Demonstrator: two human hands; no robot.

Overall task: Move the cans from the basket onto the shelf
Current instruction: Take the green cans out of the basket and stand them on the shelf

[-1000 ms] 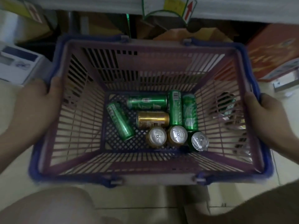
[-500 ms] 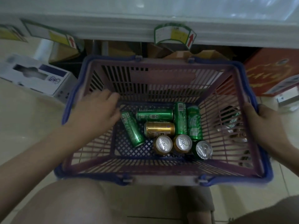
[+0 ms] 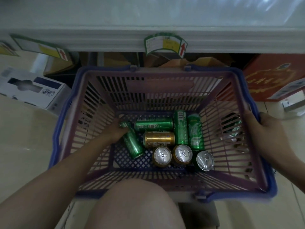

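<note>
Down inside the basket (image 3: 231, 83), the left hand (image 3: 115, 132) is closing around a lying green can (image 3: 132, 142). The right hand (image 3: 264, 129) is gripping the basket's right rim.

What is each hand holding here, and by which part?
Left hand closes around the far end of a lying green can. Right hand grips the basket by its right rim.
</note>
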